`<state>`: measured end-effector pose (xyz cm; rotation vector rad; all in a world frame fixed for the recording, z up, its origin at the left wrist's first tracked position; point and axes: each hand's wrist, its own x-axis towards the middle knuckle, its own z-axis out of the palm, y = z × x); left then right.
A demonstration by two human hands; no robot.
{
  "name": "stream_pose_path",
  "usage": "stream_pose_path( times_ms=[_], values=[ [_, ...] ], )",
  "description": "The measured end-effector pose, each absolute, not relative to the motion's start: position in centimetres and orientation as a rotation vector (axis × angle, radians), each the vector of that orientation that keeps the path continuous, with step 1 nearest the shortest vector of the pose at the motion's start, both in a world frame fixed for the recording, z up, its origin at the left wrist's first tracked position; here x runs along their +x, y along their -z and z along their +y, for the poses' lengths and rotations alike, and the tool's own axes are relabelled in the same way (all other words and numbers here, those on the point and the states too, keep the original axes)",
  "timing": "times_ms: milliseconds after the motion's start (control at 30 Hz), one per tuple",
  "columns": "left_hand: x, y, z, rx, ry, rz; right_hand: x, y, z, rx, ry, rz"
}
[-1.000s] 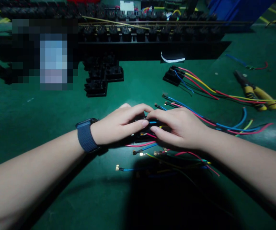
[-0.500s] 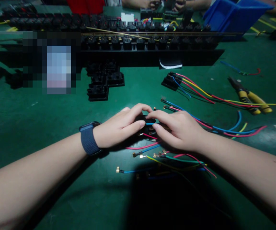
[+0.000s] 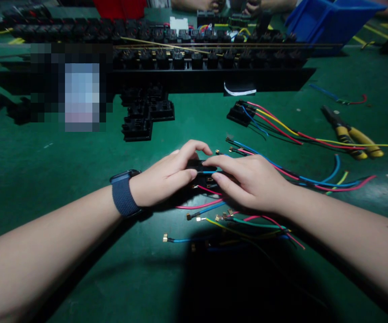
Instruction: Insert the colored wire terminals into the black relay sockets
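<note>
My left hand (image 3: 169, 175), with a dark blue watch band on its wrist, and my right hand (image 3: 248, 179) meet over a small black connector block (image 3: 202, 172) on the green mat. Both hands grip it by the fingertips. My right fingers pinch a blue wire (image 3: 209, 172) at the block's top. Loose red, blue, yellow and green wires with brass terminals (image 3: 214, 215) lie just below the hands. Most of the block is hidden under my fingers.
Empty black connector blocks (image 3: 143, 119) lie beyond my hands, behind them a long black rack (image 3: 214, 67) of connectors. A wired block (image 3: 239, 114) and yellow-handled pliers (image 3: 352, 132) lie to the right. A blue bin (image 3: 328, 20) and other people's hands sit at the far edge.
The view has tilted up slightly, showing more of the far edge. My hands have stayed on the block, with small shifts of the fingers.
</note>
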<state>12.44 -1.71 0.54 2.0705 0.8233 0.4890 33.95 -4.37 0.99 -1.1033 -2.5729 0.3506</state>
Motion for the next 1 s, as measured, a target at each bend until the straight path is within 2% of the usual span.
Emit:
stream_pose_path(
  times_ms=[1000],
  values=[
    [12.38, -0.37, -1.64, 1.996, -0.474, 0.796, 33.86, -0.75, -4.35, -1.059, -0.238, -2.639]
  ],
)
